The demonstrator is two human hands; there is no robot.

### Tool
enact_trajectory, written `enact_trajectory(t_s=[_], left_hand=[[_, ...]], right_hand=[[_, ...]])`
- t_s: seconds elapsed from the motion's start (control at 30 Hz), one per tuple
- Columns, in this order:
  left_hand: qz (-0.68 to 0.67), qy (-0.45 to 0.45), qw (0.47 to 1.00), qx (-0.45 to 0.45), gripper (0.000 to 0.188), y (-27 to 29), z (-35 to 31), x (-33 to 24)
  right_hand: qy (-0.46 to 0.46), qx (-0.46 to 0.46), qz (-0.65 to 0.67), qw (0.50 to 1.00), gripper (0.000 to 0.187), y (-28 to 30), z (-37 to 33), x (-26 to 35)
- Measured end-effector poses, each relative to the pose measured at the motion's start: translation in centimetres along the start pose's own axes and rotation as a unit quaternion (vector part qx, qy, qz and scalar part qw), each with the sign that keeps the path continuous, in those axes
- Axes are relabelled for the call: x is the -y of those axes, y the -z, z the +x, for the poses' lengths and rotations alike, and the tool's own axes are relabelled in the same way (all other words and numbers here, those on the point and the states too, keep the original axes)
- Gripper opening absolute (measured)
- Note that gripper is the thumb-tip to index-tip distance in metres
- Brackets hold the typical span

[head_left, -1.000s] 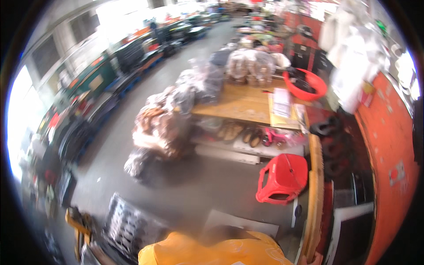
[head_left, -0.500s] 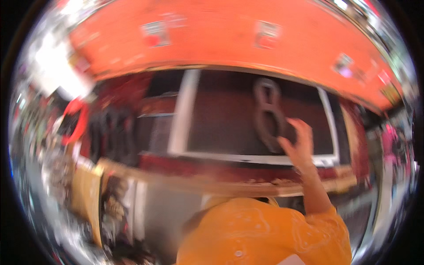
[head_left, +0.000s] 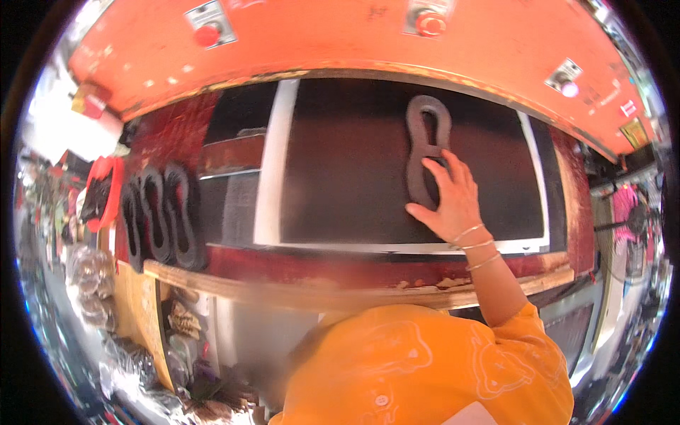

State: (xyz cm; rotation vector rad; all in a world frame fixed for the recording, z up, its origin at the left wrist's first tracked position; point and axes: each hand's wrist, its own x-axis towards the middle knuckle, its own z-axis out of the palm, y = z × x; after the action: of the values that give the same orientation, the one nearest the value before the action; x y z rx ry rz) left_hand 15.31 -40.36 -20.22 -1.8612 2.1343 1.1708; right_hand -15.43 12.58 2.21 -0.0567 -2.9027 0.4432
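And here on the worktop (head_left: 319,268), the right hand (head_left: 457,204) is standing open over a dark sole-shaped frame (head_left: 418,131), its thumb and fingers spreading wide apart! The fingertips are overlapping the crossbar at the frame's narrow waist, the thumb is pointing at its front end; whether any of them is actually touching, I cannot tell. The left hand is sitting out of view, so its grip I cannot tell either.

The frame itself is lying on a black panel (head_left: 347,163), a little right of the middle, running lengthwise from near the back edge toward the front. White strips (head_left: 273,170) are bordering that panel along its left, front and right edges.

Over by the worktop's front left corner, three more dark frames (head_left: 156,212) are lying side by side, well apart from the hand. A pale wooden rail (head_left: 205,282) is following the front edge, while along the back edge an orange wall (head_left: 319,35) is rising, carrying red buttons (head_left: 207,35). Beyond the left edge, a red basin (head_left: 115,188) is holding something dark. Two thin bracelets (head_left: 469,232) are circling the right wrist, and an orange shirt (head_left: 439,361) is filling the space before the front edge.
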Motion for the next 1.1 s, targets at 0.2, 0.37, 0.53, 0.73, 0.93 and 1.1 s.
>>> enact_trajectory(t_s=[0.2, 0.37, 0.53, 0.73, 0.93, 1.1], left_hand=[[-0.004, 0.037, 0.999, -0.016, 0.031, 1.8, -0.7, 2.8], [-0.005, 0.052, 0.998, -0.017, 0.031, 2.0, -0.6, 3.5], [-0.007, 0.048, 0.999, -0.001, 0.031, 1.5, -0.6, 3.5], [0.007, 0.023, 0.999, 0.028, 0.030, -0.3, -0.7, 1.3], [0.059, -0.088, 0.994, 0.021, 0.030, -3.1, 0.0, -6.4], [0.073, -0.311, 0.937, -0.141, 0.030, -0.4, -3.6, -18.4]], right_hand=[[-0.018, 0.026, -0.010, 0.999, 0.078, 0.2, 0.4, 0.1], [0.010, 0.003, -0.002, 1.000, 0.075, -0.3, 0.8, -0.3], [0.046, -0.015, 0.134, 0.990, 0.070, 1.6, 1.2, -2.4], [0.035, 0.016, 0.293, 0.955, 0.064, 5.5, 0.1, -7.6], [0.027, -0.058, 0.148, 0.987, 0.063, 5.2, -0.1, -10.9], [0.063, -0.053, 0.043, 0.996, 0.059, 4.3, 0.1, -10.1]])
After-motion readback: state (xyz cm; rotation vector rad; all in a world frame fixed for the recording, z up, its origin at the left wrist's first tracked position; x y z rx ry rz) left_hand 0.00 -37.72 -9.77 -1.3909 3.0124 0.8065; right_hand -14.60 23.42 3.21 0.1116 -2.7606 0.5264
